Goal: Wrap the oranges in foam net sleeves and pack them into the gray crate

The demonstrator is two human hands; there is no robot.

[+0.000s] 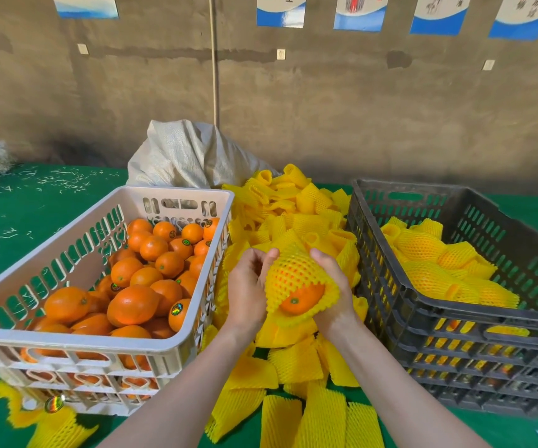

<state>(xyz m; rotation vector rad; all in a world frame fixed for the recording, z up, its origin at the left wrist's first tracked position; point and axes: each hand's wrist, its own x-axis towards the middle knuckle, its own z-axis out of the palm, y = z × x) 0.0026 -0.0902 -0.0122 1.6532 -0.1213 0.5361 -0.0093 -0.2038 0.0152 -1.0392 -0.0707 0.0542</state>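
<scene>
Hands gripping a yellow foam sleeve [293, 273] half over an orange [301, 299], left hand [248, 289] and right hand [333, 286] curled on its sides, gray crate [390, 286] just beside.

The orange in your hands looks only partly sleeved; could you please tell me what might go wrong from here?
1. The orange pokes out of the open end of the sleeve, which the left hand and right hand grip; it could slip out and drop onto the loose sleeves below.
2. If it is packed like this, its bare skin may rub against the gray crate.
3. Pulling hard might tear the stretched net.
</scene>
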